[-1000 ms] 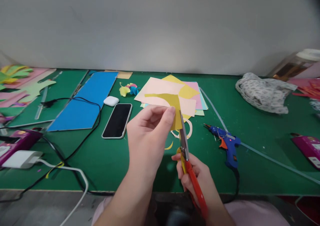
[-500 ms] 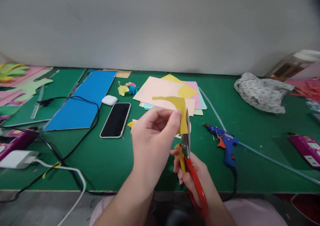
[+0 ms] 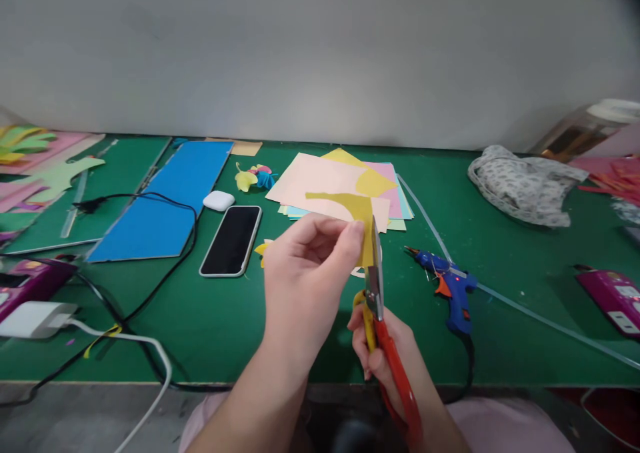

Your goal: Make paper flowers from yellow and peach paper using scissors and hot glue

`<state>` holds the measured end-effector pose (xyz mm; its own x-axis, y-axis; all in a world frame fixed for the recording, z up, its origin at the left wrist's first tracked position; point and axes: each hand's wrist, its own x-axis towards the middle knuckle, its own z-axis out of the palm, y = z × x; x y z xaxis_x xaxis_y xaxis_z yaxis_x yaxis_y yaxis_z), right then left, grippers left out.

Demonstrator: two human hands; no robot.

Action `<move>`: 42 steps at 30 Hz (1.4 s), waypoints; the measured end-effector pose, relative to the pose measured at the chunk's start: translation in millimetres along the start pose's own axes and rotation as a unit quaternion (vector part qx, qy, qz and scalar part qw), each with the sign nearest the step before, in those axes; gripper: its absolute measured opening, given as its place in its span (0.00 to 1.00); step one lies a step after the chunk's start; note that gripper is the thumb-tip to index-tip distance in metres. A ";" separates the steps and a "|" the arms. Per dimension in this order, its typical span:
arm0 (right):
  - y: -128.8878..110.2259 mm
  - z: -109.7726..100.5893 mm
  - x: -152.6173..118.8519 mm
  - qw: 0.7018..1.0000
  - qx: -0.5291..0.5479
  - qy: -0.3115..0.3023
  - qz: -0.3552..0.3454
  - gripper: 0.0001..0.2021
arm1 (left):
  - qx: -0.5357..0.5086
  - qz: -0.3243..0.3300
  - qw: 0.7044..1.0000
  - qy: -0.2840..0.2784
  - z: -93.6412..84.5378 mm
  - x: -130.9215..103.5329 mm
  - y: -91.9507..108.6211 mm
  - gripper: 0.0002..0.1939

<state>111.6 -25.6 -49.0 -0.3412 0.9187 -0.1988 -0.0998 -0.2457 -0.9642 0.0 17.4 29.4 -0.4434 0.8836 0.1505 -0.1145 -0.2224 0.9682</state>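
Between thumb and fingers, my left hand pinches a piece of yellow paper with a curved cut edge and a thin strip reaching left. My right hand is wrapped round the handles of red and yellow scissors. Their blades point up and lie along the right edge of the yellow paper. Behind the hands lies a stack of coloured paper sheets, pale pink on top. A few cut paper pieces on the table are partly hidden behind my left hand.
To the right lies a blue glue gun with a clear glue stick and a cord. On the left are a phone, a white earbud case, a blue board and tangled cables. Small paper flowers sit near the stack.
The scissors have shifted slightly right, and their handles have come closer together. My left hand and the yellow paper have barely moved.
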 end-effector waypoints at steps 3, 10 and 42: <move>-1.2 0.4 -1.6 1.000 -0.002 0.001 0.004 0.32 | -0.017 -0.009 1.000 -0.014 -2.6 0.6 -1.8 0.07; 0.6 2.2 2.4 0.999 0.034 -0.024 0.015 0.32 | -0.041 -0.033 0.998 -0.029 -1.8 0.7 1.0 0.08; 6.1 -1.5 -1.3 0.996 0.057 -0.065 -0.004 0.34 | -0.031 -0.014 0.998 -0.047 -3.1 -2.4 0.2 0.07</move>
<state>112.9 -27.8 -54.9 -0.4568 0.8750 -0.1604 -0.2052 -0.2791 -0.9381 -1.7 14.0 28.6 -0.3543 0.9240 0.1441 -0.1824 -0.2194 0.9584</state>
